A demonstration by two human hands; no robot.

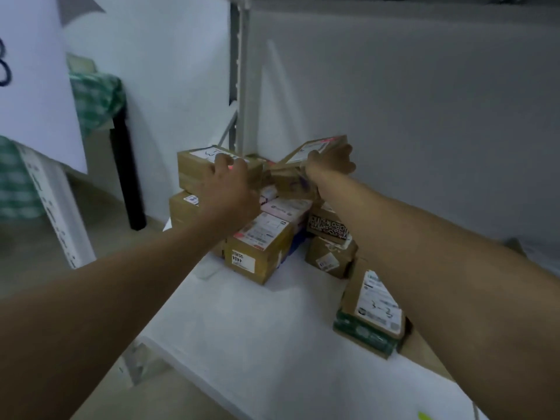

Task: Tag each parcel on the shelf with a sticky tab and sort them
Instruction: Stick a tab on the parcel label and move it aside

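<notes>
Several cardboard parcels are heaped in the back left corner of a white shelf (257, 344). My left hand (225, 189) rests with curled fingers on the top left parcel (194, 168), near a small pink tab (231, 167) at its fingertips. My right hand (328, 166) grips a tilted parcel (312, 150) held up above the heap, its white label facing up. In front stand a parcel with a printed label (257, 253) and a dark patterned box (325, 228). A parcel marked "3-3" (371, 316) lies apart under my right forearm.
A grey metal upright (238, 71) and white back wall close the shelf corner. To the left hang a white paper sheet (33, 74) and a green checked cloth (97, 101) over a dark-legged table. A bright green scrap (424, 416) lies at the shelf's near right edge.
</notes>
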